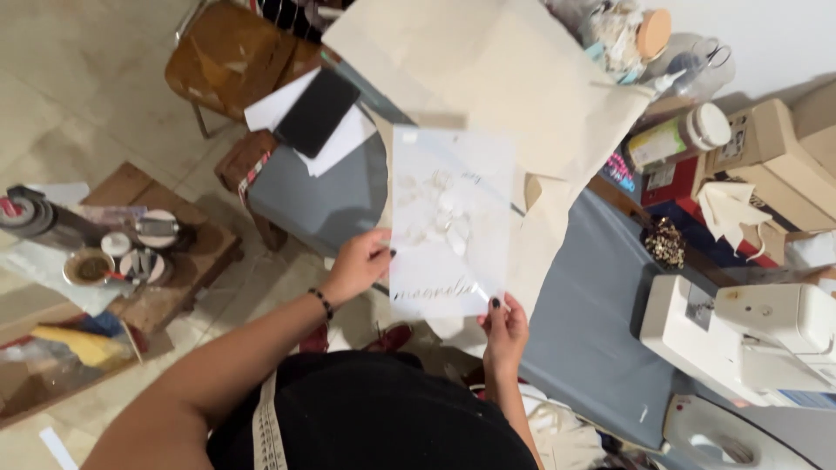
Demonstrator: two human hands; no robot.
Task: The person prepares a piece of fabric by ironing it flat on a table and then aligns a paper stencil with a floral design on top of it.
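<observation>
Grey cloth is covering the work table [601, 305] that I am looking down on, with pale floor tiles showing off to the side of my left arm. I am holding a translucent sheet [450, 222] up in front of me with both hands; pale petal shapes and a line of dark script are showing through it. My left hand [357, 265] is pinching the sheet's lower left edge, fingers closed on it, a dark bead bracelet [321, 303] sitting on the wrist. My right hand [503, 329] is gripping the bottom right corner, thumb pressing on the front of the sheet. Just beyond the sheet, a large piece of beige paper [514, 78] is lying across the table. Further out from my left hand, a black phone [317, 111] is resting on white paper. Off to the outside of my right hand, a white sewing machine [749, 335] is standing on the table, well apart from my fingers. Near my left elbow, a low wooden table [187, 261] is carrying small jars.
</observation>
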